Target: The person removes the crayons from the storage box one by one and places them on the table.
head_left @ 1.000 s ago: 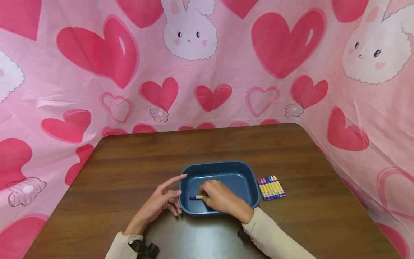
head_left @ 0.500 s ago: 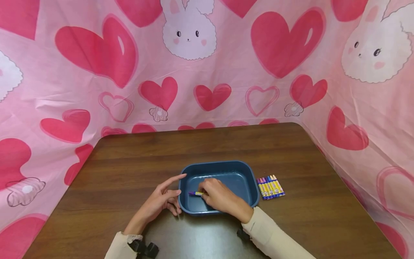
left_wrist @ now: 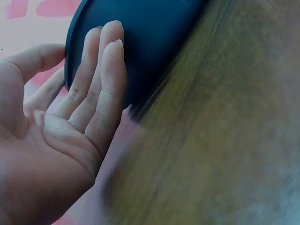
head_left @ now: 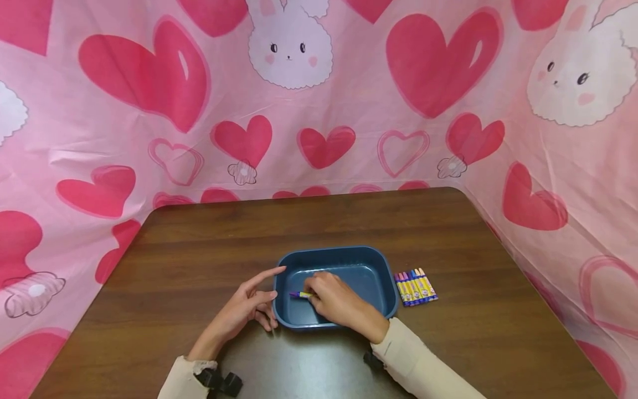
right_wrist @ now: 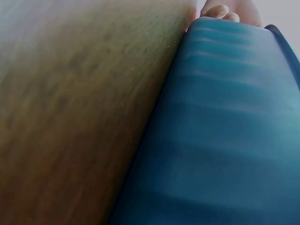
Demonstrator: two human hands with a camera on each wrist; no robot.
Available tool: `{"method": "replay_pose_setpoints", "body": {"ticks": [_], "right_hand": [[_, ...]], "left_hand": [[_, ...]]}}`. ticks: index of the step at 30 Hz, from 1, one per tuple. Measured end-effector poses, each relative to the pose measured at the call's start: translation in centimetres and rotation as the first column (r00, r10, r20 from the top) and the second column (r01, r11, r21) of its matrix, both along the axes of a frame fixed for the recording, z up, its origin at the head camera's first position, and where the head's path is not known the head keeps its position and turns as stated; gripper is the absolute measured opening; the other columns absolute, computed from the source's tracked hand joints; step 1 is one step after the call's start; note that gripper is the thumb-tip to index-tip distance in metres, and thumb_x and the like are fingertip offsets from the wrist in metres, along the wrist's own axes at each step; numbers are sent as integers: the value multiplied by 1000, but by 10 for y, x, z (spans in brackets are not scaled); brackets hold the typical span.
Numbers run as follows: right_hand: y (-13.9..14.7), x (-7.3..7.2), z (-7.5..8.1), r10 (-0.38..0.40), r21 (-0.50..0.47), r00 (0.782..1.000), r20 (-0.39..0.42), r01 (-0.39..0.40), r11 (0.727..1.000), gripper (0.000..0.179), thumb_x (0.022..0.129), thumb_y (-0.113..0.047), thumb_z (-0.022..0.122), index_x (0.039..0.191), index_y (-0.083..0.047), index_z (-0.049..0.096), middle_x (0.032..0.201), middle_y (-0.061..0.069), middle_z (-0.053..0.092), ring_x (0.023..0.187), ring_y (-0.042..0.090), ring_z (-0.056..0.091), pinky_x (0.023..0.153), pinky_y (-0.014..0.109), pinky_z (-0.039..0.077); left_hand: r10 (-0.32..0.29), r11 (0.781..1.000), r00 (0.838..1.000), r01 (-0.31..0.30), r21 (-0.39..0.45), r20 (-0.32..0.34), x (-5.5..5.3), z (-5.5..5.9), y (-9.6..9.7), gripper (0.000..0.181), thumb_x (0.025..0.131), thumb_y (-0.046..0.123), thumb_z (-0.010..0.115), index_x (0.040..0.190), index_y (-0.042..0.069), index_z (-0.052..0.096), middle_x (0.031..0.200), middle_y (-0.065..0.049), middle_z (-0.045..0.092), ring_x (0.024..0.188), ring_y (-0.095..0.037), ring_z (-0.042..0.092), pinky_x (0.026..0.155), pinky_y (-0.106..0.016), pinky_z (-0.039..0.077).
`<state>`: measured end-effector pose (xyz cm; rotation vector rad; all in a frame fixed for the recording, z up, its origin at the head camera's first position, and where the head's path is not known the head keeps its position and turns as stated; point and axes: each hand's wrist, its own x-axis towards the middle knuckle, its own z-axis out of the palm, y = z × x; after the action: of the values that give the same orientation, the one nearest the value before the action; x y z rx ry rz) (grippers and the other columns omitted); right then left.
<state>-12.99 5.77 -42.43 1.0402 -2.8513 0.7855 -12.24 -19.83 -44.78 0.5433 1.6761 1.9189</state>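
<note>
Inside the blue rectangular tray [head_left: 384, 266], my right hand [head_left: 335, 296] pinches a purple crayon [head_left: 300, 295] in a yellow wrapper. The crayon's purple tip points left, and its other end is hidden by the fingers. At the tray's left end, my left hand [head_left: 249, 302] touches the rim with its index finger and thumb. In the left wrist view, the left hand's fingers [left_wrist: 108, 75] lie fairly straight against the tray's outer wall [left_wrist: 154, 33]. The right wrist view shows mostly the tray's outer side [right_wrist: 220, 122], with fingertips at its far end.
Right beside the tray, several crayons [head_left: 416, 288] lie in a row, yellow wrappers together and coloured tips facing away. Everything stands on a brown wooden table [head_left: 214, 238]. Pink cloth [head_left: 349, 94] with hearts and rabbits hangs behind and at the sides.
The pinched crayon's purple tip has shifted slightly away from me and the crayon has turned a little. My left hand keeps its place at the tray's left end.
</note>
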Motion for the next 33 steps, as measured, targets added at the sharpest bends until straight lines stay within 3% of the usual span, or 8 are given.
{"method": "replay_pose_setpoints", "body": {"ticks": [6,15,33], "right_hand": [[10,-5,8,-29,-8,999,-39,29,1000,4,87,-6,74,89,-9,74,80,-1,64,72,9,56,65,23,52],[32,-9,21,-99,-32,995,-28,99,995,6,88,-8,75,94,-8,74,83,-1,62,76,12,55,68,27,52],[73,17,34,-211,-86,977,-31,207,975,15,85,-7,78,100,-9,75,87,-3,65,76,8,55,69,21,54]], "left_hand": [[-4,1000,1000,4,2,1,-1,-1,0,54,107,12,43,158,13,26,78,-28,68,66,-27,71,60,-43,61],[-6,1000,1000,6,-2,11,-1,-2,0,54,107,11,43,158,15,27,80,-25,69,68,-28,72,62,-41,61],[-6,1000,1000,6,-18,6,-1,-1,0,54,107,11,42,158,13,24,80,-15,72,68,-25,72,63,-38,61]]}}
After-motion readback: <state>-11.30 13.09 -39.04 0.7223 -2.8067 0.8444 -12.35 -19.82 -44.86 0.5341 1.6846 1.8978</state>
